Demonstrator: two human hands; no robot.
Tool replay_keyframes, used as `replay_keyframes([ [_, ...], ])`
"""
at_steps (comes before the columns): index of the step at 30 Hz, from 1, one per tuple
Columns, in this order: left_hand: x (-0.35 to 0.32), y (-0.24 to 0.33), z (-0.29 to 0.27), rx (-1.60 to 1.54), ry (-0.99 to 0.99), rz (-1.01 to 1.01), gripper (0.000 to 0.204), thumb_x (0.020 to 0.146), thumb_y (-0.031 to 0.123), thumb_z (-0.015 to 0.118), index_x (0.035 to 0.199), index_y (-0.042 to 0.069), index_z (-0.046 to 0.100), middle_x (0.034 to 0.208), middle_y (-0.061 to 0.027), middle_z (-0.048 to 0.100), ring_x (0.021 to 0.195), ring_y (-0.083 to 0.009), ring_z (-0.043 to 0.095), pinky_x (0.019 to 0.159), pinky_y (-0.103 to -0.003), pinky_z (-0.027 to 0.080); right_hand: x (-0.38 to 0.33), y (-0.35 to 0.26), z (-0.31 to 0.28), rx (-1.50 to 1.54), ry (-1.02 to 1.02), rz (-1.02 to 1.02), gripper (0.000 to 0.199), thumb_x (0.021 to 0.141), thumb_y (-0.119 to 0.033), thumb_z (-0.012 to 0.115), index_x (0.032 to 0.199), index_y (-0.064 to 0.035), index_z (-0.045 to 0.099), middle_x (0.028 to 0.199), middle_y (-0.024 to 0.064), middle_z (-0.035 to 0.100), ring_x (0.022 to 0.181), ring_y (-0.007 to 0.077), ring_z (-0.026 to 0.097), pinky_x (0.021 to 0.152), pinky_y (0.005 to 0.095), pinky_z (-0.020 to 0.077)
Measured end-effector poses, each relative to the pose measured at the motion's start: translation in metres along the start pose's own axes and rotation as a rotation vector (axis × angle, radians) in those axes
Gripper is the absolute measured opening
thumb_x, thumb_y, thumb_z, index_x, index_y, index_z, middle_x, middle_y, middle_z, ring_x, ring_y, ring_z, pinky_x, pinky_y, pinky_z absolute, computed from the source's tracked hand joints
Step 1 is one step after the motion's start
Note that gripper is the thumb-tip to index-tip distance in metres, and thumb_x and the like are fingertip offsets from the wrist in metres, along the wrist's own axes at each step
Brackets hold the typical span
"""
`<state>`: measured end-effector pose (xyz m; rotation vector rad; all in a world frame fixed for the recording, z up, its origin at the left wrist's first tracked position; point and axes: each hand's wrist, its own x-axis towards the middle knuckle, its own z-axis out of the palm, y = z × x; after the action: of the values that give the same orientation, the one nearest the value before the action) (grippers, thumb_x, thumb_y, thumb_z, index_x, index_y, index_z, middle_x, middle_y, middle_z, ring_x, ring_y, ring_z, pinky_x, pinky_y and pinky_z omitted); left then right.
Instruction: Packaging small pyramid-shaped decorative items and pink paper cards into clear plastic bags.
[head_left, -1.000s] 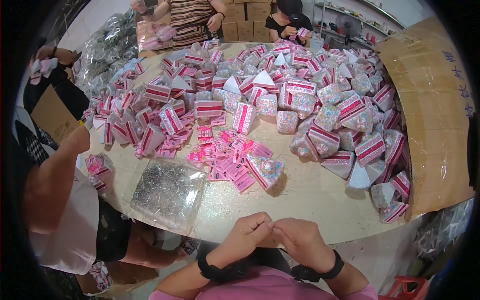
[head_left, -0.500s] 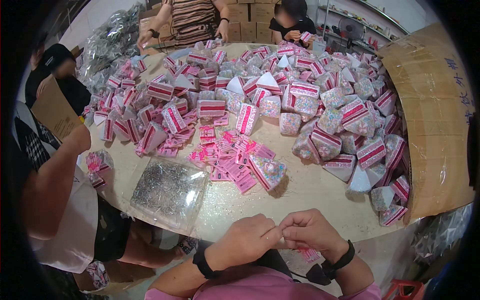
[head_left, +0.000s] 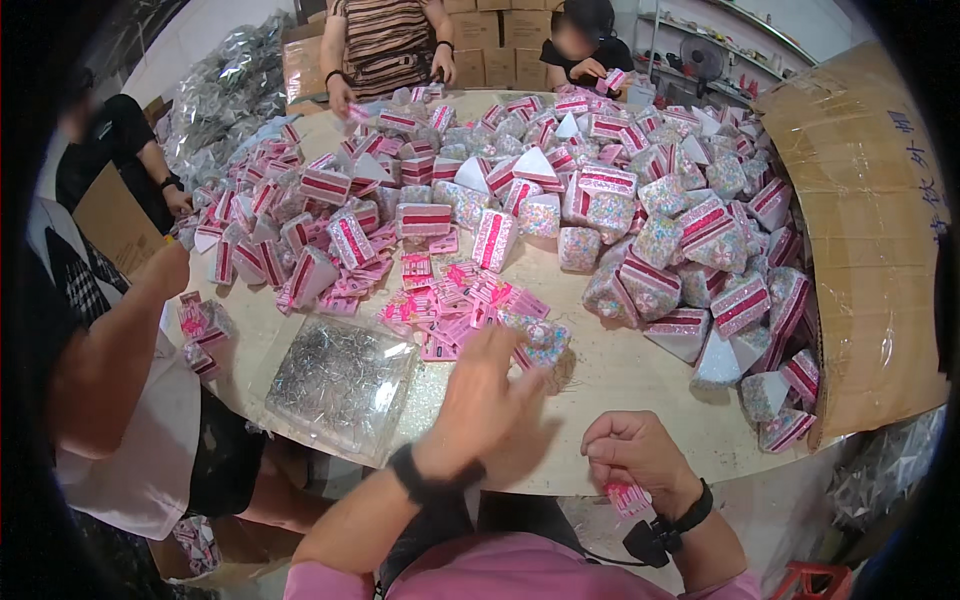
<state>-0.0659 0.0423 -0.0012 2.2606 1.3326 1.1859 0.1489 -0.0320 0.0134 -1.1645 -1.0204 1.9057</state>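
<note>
Fingers spread, the left hand (head_left: 480,400) is blurred at a sprinkle-covered decorative cake slice (head_left: 549,340); whether it touches the slice cannot be told. To its right, the right hand (head_left: 640,455) is closed on a pink printed card (head_left: 628,499). Across the table (head_left: 640,375) from the left: a clear tray (head_left: 375,440) of thin silvery pins (head_left: 335,375), scattered pink cards (head_left: 410,310), heaped cake slices (head_left: 605,210) behind and rightward, then a cardboard carton (head_left: 870,260).

Free lane: bare table (head_left: 630,375) ahead of my right hand (head_left: 640,455). Blocked: cake-slice pile (head_left: 690,250) beyond, cardboard (head_left: 870,260) right, pin tray (head_left: 397,412) left.
</note>
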Motion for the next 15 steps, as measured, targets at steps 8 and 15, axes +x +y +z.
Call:
replay_keyframes([
  [8, 0.059, -0.032, 0.009, 0.201, -0.485, 0.015, 0.051, 0.072, 0.028, 0.074, 0.112, 0.002, 0.056, 0.099, -0.0165, 0.06, 0.09, -0.0337, 0.058, 0.077, -0.042, 0.046, 0.006, 0.019, -0.009, 0.082, 0.036, -0.042, 0.016, 0.088, -0.01, 0.061, 0.094, 0.0048, 0.061, 0.062, 0.0041, 0.056, 0.048, 0.0061, 0.047, 0.043, 0.0175, 0.0339],
  [15, 0.04, -0.016, -0.003, 0.042, -0.541, 0.063, 0.062, 0.064, 0.026, 0.08, 0.113, 0.002, 0.052, 0.095, -0.0166, 0.06, 0.088, -0.0349, 0.058, 0.076, -0.042, 0.046, 0.007, 0.033, -0.018, 0.105, 0.016, -0.061, 0.018, 0.089, -0.011, 0.06, 0.096, 0.0052, 0.06, 0.064, 0.004, 0.055, 0.051, 0.0063, 0.047, 0.044, 0.0177, 0.0336],
])
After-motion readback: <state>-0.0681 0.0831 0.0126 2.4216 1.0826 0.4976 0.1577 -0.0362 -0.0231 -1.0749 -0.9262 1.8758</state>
